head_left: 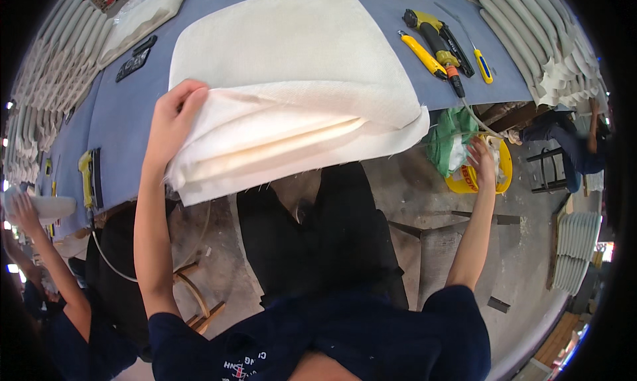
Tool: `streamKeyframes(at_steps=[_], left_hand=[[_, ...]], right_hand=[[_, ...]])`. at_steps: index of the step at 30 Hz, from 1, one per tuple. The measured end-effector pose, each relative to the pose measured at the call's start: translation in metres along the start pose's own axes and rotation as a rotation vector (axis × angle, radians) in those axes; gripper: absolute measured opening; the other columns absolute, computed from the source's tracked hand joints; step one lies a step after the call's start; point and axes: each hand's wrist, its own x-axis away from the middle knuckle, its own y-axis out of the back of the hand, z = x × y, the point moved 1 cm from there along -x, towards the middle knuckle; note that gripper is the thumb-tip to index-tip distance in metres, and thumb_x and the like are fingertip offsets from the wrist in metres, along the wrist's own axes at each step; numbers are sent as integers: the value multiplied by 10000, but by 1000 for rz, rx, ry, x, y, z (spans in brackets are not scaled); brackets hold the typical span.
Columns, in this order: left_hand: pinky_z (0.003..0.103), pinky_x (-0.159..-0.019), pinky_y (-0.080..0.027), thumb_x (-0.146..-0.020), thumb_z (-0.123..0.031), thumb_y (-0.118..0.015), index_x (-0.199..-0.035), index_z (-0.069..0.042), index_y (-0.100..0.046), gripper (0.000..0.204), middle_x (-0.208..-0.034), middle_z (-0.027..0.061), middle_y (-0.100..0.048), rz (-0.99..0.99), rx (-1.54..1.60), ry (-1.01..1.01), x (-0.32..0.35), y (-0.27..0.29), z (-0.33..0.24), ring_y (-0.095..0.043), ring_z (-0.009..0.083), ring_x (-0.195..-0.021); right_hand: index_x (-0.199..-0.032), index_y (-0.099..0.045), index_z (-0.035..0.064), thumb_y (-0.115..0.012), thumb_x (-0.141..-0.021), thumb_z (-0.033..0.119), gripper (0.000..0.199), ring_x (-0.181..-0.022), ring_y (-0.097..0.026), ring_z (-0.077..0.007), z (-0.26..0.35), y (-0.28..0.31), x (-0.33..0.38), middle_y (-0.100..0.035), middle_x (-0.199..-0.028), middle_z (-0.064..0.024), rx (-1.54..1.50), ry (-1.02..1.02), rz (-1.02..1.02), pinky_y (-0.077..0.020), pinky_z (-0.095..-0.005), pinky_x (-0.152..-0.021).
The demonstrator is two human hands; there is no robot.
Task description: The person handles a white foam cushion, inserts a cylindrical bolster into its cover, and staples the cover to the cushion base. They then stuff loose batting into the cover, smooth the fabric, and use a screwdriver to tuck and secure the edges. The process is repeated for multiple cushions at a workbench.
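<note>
A white fabric-covered seat cushion (pixel 285 46) lies on the blue table in front of me, its near side overhanging the table edge. Along that side the loose fabric cover (pixel 265 129) hangs in folds, with a frayed raw edge. My left hand (pixel 178 119) is closed on the cover at its left corner, thumb and fingers pinching the cloth. Off to the right, my right hand (pixel 483 162) is over a yellow bucket (pixel 507 168), its fingers apart beside a green bag (pixel 446 142) and some white scraps. Nothing shows in that hand.
At the table's right lie a yellow-black air stapler (pixel 434 39) with a hose, a yellow cutter knife (pixel 423 54) and a screwdriver (pixel 483 66). Stacked pale cushions (pixel 527 36) flank both sides. A phone (pixel 134 64) lies left. A co-worker's hand (pixel 25 215) is at far left.
</note>
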Motion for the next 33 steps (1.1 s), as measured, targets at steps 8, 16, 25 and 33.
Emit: streamKeyframes(at_steps=[8, 16, 25, 33], left_hand=[[489, -1190, -396, -1022, -403, -695, -1395, -152, -660, 451, -1504, 152, -622, 80, -373, -802, 5, -82, -77, -575, 369, -1377], [500, -1113, -476, -1008, -477, -685, -1321, -134, -736, 467, -1296, 148, -741, 40, -218, -635, -14, -102, -41, -671, 410, -1187], [499, -891, -555, -1045, -507, -650, -1253, -57, -776, 512, -1000, 261, -760, 34, -216, -321, -6, -99, -67, -730, 430, -993], [493, -914, -560, -1044, -485, -652, -1259, -71, -785, 485, -1081, 260, -759, -8, -203, -316, -7, -102, -62, -732, 442, -989]], right_hand=[[-1191, -726, 27, -548, -1034, 33, 238, -1201, -689, -228, 79, -138, 250, -750, -1291, -98, 327, 915, 303, -503, -379, -1065], [-1370, -667, 57, -624, -876, -46, 507, -1346, -610, -364, 113, -257, 284, -673, -1423, -140, 764, 1392, 666, -472, -452, -1163], [-1284, -725, 56, -556, -798, -119, 543, -1308, -632, -345, 133, -205, 240, -698, -1343, -156, 799, 1418, 260, -483, -457, -1128], [-1487, -580, 89, -734, -786, 37, 720, -1341, -550, -389, 80, -247, 258, -549, -1486, -159, 1000, 1493, 150, -463, -487, -1085]])
